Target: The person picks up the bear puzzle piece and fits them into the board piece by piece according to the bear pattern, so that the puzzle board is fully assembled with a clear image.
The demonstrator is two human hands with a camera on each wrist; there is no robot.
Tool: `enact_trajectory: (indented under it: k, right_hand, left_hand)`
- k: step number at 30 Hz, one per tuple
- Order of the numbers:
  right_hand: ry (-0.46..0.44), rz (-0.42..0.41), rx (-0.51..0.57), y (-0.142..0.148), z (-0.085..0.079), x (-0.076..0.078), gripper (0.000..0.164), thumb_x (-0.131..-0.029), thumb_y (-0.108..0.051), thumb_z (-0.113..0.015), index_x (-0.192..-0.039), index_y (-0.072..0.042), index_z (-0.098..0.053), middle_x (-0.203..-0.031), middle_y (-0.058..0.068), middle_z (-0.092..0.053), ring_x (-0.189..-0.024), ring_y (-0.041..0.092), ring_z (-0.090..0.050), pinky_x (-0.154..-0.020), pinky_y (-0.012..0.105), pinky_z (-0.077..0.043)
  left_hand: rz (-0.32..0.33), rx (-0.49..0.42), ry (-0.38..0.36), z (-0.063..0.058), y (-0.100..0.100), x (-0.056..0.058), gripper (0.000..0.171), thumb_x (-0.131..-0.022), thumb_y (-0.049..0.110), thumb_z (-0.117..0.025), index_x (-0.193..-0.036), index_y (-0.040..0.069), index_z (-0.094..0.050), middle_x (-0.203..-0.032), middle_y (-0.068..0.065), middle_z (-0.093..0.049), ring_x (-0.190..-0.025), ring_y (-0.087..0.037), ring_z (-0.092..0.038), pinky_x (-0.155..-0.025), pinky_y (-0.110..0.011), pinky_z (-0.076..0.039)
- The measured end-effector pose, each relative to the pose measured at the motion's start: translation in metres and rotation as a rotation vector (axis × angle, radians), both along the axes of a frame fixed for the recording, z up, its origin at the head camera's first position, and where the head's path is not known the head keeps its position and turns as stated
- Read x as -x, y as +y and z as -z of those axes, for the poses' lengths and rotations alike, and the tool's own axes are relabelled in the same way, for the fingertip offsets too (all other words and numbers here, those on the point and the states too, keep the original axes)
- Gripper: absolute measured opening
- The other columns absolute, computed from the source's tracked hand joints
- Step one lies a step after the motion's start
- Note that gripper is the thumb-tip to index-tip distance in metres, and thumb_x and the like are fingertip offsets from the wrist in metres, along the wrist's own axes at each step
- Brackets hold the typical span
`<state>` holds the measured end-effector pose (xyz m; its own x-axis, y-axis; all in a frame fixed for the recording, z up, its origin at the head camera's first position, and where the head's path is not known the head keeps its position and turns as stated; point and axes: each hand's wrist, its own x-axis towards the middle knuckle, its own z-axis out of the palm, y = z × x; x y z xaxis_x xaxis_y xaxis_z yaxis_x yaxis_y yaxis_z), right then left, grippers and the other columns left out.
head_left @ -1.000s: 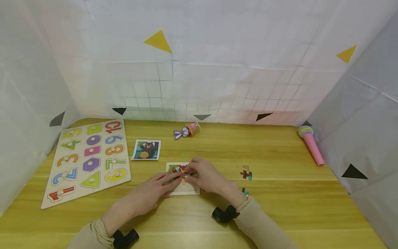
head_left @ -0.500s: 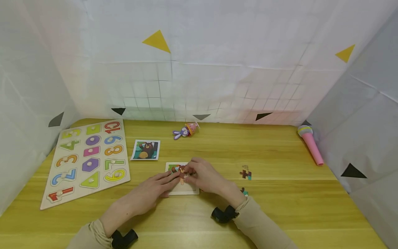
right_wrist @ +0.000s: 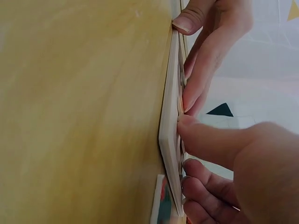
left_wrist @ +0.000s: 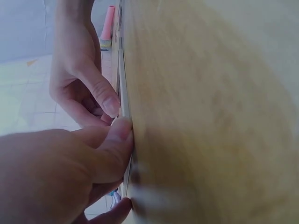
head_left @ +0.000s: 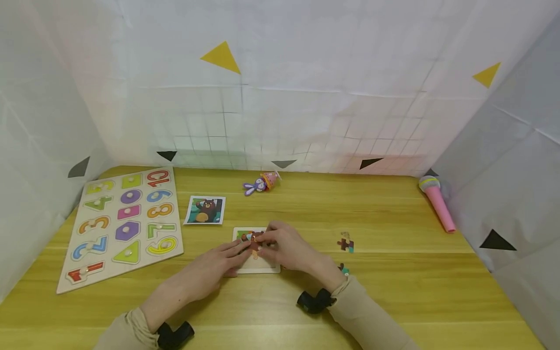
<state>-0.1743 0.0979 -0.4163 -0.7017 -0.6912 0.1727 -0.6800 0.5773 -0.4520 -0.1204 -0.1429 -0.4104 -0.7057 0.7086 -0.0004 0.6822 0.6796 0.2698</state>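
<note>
A small jigsaw board (head_left: 255,266) with a pale wooden tray lies flat on the table, part of a brown bear picture (head_left: 255,243) showing on it. My left hand (head_left: 207,267) rests on its left side, fingers stretched over the picture and thumb at the board's edge, as the right wrist view shows. From the right, my right hand (head_left: 293,247) reaches in with thumb and index finger at a brown puzzle piece within the board; its other fingers are curled. The fingers partly cover that piece. In the left wrist view the board's edge (left_wrist: 124,88) appears nearly side-on.
A bear picture card (head_left: 205,210) lies behind and left of the board. Loose jigsaw pieces (head_left: 345,244) sit to the right, some partly behind the right wrist. A number puzzle board (head_left: 124,228) stands far left, a purple rabbit toy (head_left: 260,183) behind, a pink microphone (head_left: 439,204) far right.
The right index finger has shifted slightly left and toward the left fingertips over the bear picture. The left hand and the board have stayed in place.
</note>
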Motion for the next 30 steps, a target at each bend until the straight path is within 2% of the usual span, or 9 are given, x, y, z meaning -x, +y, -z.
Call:
enact_trajectory:
  k: [7, 16, 20, 24, 27, 30]
  right_hand:
    - [0.001, 0.010, 0.019, -0.0012, 0.0011, 0.0008, 0.027, -0.090, -0.018, -0.076, -0.116, -0.008, -0.076, -0.091, 0.002, -0.060, -0.076, 0.011, -0.051, -0.066, 0.021, -0.043]
    - [-0.023, 0.023, 0.033, -0.0003, -0.0009, 0.0005, 0.025, -0.089, -0.018, -0.077, -0.112, -0.007, -0.078, -0.091, 0.002, -0.060, -0.077, 0.013, -0.052, -0.065, 0.020, -0.042]
    - [-0.029, 0.026, 0.034, 0.0001, -0.0017, -0.0008, 0.024, -0.089, -0.016, -0.077, -0.111, -0.006, -0.078, -0.091, 0.003, -0.060, -0.077, 0.015, -0.053, -0.066, 0.020, -0.043]
    - [-0.043, 0.034, 0.052, 0.0002, -0.0016, -0.0014, 0.023, -0.089, -0.015, -0.077, -0.109, -0.006, -0.078, -0.090, 0.003, -0.060, -0.077, 0.015, -0.054, -0.065, 0.020, -0.044]
    - [-0.050, 0.031, 0.068, 0.0014, -0.0008, -0.0013, 0.021, -0.089, -0.015, -0.076, -0.109, -0.006, -0.078, -0.091, 0.003, -0.061, -0.076, 0.015, -0.056, -0.063, 0.019, -0.045]
    - [-0.049, 0.020, 0.079, 0.0033, -0.0005, -0.0012, 0.022, -0.089, -0.014, -0.076, -0.109, -0.006, -0.078, -0.092, 0.004, -0.062, -0.075, 0.014, -0.056, -0.063, 0.020, -0.046]
  left_hand:
    - [-0.001, 0.025, 0.028, -0.0015, 0.0006, -0.0017, 0.051, -0.103, 0.014, -0.054, -0.153, 0.010, -0.042, -0.160, -0.004, -0.037, -0.142, -0.033, -0.042, -0.109, -0.050, -0.044]
    - [-0.003, 0.006, 0.032, -0.0012, 0.0040, -0.0033, 0.053, -0.100, 0.007, -0.057, -0.151, 0.007, -0.044, -0.158, -0.007, -0.040, -0.144, -0.034, -0.038, -0.109, -0.048, -0.044]
    - [-0.014, -0.010, -0.003, -0.0010, 0.0052, -0.0029, 0.054, -0.099, 0.004, -0.056, -0.151, 0.008, -0.043, -0.157, -0.007, -0.040, -0.142, -0.030, -0.043, -0.109, -0.046, -0.045]
    - [-0.033, 0.010, -0.045, -0.0024, 0.0074, -0.0023, 0.059, -0.097, 0.001, -0.057, -0.153, 0.012, -0.042, -0.157, -0.005, -0.038, -0.131, -0.027, -0.053, -0.098, -0.043, -0.053]
    - [-0.028, 0.025, -0.048, -0.0032, 0.0078, -0.0020, 0.064, -0.094, -0.002, -0.058, -0.154, 0.013, -0.041, -0.158, -0.005, -0.036, -0.130, -0.026, -0.053, -0.095, -0.043, -0.055]
    - [-0.018, 0.032, -0.059, -0.0035, 0.0070, -0.0022, 0.066, -0.093, -0.004, -0.058, -0.154, 0.012, -0.040, -0.161, -0.005, -0.033, -0.139, -0.027, -0.045, -0.103, -0.045, -0.050]
